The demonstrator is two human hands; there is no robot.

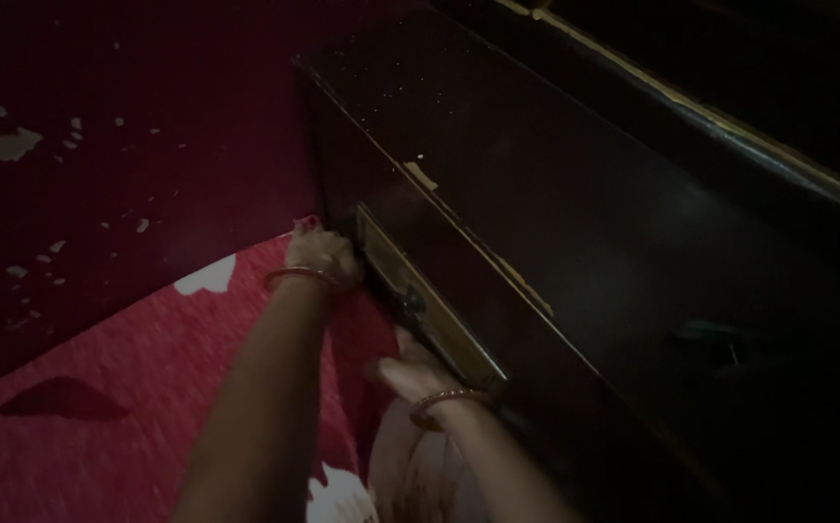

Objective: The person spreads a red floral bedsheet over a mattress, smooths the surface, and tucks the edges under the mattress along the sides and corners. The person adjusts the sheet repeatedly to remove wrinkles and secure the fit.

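Nearest, the right hand, a thin bangle on its wrist, presses against the lower end of a shallow wooden drawer; its fingers are hidden, so their spread cannot be told. Further up, the left hand, also bangled, curls around the drawer's far corner. The drawer, with a small dark knob, juts slightly from a dark, glossy wooden table. Beneath lies red patterned cloth, then chipped maroon floor.

Dark wooden drawer, brass-toned front, small knob, slightly pulled out of low cabinet.
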